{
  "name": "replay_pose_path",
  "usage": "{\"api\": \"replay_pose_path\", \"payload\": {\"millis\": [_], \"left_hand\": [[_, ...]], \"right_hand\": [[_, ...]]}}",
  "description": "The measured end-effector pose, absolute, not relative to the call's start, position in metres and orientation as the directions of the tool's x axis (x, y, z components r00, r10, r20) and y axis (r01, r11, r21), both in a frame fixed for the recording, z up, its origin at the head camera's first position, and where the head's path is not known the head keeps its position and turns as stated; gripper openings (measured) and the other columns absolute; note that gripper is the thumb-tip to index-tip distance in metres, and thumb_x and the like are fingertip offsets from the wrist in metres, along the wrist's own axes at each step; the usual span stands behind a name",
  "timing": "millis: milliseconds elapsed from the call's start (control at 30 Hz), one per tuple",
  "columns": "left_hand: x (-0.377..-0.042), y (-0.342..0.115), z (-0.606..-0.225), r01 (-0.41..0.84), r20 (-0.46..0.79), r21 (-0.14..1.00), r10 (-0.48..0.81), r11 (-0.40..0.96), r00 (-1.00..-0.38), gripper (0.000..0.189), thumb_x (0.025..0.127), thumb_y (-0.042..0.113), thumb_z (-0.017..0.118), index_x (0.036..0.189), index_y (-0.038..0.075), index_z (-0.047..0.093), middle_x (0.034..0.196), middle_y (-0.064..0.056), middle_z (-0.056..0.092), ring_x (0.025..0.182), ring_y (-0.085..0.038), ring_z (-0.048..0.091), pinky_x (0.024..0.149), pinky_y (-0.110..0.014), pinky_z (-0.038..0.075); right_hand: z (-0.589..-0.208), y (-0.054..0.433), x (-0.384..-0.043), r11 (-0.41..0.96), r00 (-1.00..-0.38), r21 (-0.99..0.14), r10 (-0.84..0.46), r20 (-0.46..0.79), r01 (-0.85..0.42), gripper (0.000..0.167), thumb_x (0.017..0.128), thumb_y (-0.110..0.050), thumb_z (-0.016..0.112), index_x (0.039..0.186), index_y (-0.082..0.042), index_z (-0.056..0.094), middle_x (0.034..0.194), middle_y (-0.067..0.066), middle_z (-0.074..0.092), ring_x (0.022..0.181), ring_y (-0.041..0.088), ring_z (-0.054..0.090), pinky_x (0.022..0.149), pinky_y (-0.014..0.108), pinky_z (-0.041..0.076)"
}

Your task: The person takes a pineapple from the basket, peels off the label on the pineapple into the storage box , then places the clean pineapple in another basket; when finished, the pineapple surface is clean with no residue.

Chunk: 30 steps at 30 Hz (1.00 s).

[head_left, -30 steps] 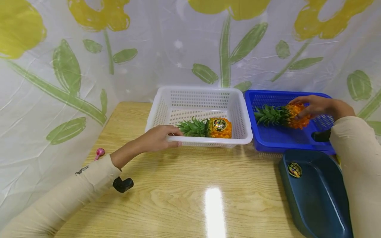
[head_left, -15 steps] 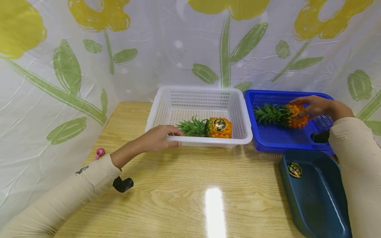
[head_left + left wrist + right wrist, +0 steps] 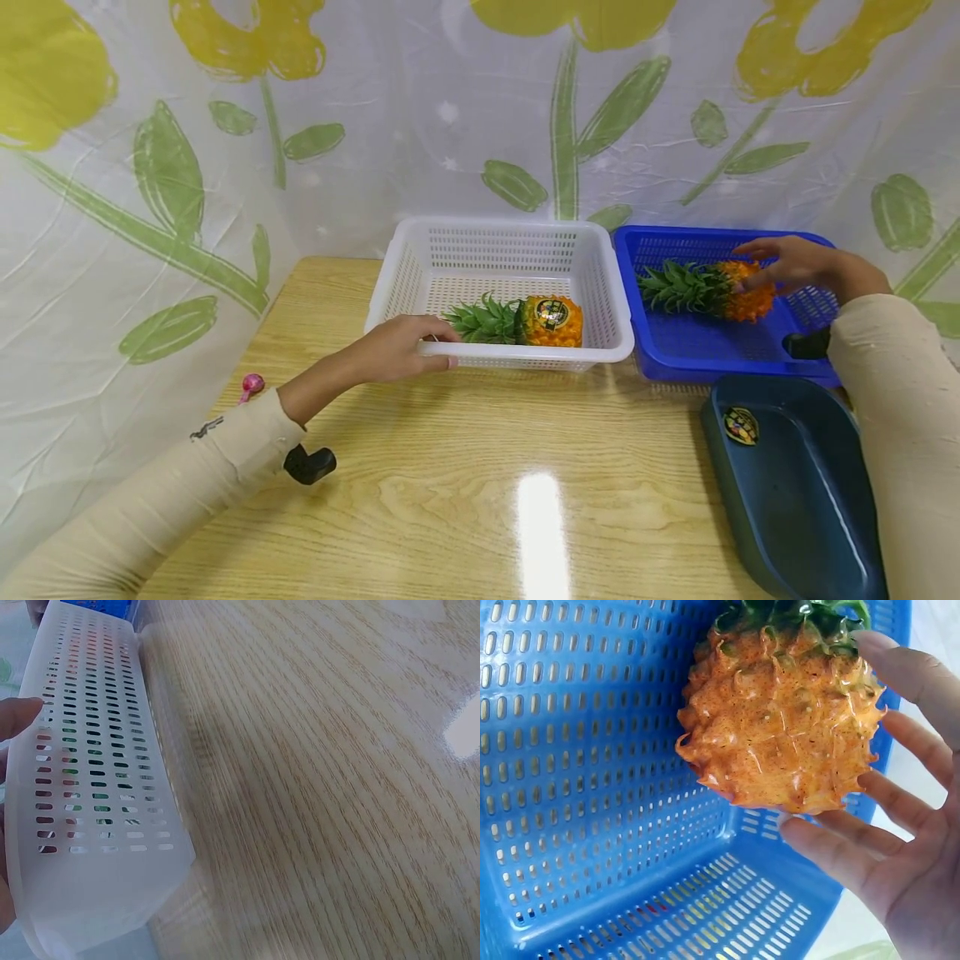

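Note:
My left hand (image 3: 401, 348) grips the near rim of a white plastic basket (image 3: 517, 229), thumb outside and fingers over the edge; its slotted side (image 3: 97, 877) fills the left of the left wrist view. In that basket lies a pineapple (image 3: 557, 325) with a round label, its green crown pointing left. A second pineapple (image 3: 750, 292) lies in the blue basket (image 3: 675, 367), crown also leftward. Over its orange body spreads my right hand (image 3: 798, 265). In the right wrist view, the right hand's loosely spread fingers are close around the pineapple's side (image 3: 780, 727).
A dark teal tub (image 3: 795, 483) with a loose round label (image 3: 741, 426) inside stands in front of the blue basket. A pink lollipop (image 3: 252, 384) lies near the table's left edge. Behind the baskets hangs a flower-printed curtain (image 3: 465, 100).
The pineapple in the blue basket has shifted slightly left, and my right hand's fingers have spread a little over it. My left hand stays on the white basket's rim.

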<state>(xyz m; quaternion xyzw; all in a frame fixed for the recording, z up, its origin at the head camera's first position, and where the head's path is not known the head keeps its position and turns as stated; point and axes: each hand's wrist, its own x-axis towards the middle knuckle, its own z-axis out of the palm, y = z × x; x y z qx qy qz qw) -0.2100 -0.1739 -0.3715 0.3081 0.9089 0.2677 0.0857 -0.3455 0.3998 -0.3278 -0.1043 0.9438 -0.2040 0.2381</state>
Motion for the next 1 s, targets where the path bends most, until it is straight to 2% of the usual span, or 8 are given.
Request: {"api": "replay_pose_path", "payload": {"millis": [200,500,667,867,1000], "left_hand": [[-0.211,-0.173,-0.371,0.512,0.006,0.539,0.605,0.668,-0.796,0.024,0.094,0.029,0.072,0.114,0.017,0.072,0.113,0.002,0.071,0.102,-0.017,0.063,0.089,-0.04,0.048],[-0.211,-0.173,-0.372,0.507,0.005,0.549,0.604,0.664,-0.797,0.023,0.093,0.03,0.072,0.113,0.017,0.072,0.102,0.004,0.07,0.095,-0.015,0.063,0.086,-0.039,0.049],[-0.21,-0.173,-0.372,0.509,0.006,0.552,0.607,0.66,-0.794,0.025,0.094,0.03,0.072,0.115,0.017,0.072,0.105,0.003,0.07,0.098,-0.016,0.063,0.087,-0.041,0.05],[-0.209,-0.175,-0.372,0.509,0.015,0.561,0.607,0.653,-0.795,0.026,0.094,0.03,0.072,0.116,0.016,0.071,0.108,0.002,0.07,0.1,-0.018,0.065,0.088,-0.041,0.051],[-0.207,-0.175,-0.371,0.515,0.022,0.554,0.607,0.654,-0.794,0.026,0.094,0.029,0.072,0.116,0.015,0.071,0.109,0.001,0.071,0.101,-0.019,0.065,0.088,-0.041,0.052]], "right_hand": [[-0.327,0.401,-0.343,0.902,-0.877,-0.422,-0.273,-0.396,-0.09,0.082,0.097,-0.035,0.068,0.154,0.006,0.024,0.151,0.042,0.024,0.126,0.063,0.04,0.093,0.066,0.047],[-0.321,0.401,-0.338,0.901,-0.902,-0.418,-0.27,-0.338,-0.113,0.084,0.096,-0.039,0.068,0.154,0.004,0.026,0.152,0.039,0.027,0.124,0.059,0.046,0.096,0.064,0.045],[-0.31,0.396,-0.334,0.891,-0.909,-0.434,-0.287,-0.303,-0.137,0.084,0.095,-0.04,0.069,0.156,0.0,0.027,0.154,0.036,0.03,0.129,0.058,0.041,0.099,0.069,0.038],[-0.299,0.383,-0.327,0.881,-0.918,-0.439,-0.31,-0.249,-0.178,0.081,0.094,-0.042,0.069,0.156,-0.005,0.031,0.154,0.031,0.036,0.131,0.055,0.043,0.1,0.069,0.038],[-0.293,0.375,-0.32,0.874,-0.917,-0.442,-0.329,-0.227,-0.204,0.082,0.093,-0.043,0.07,0.157,-0.009,0.032,0.155,0.028,0.037,0.135,0.053,0.039,0.101,0.069,0.036]]}}
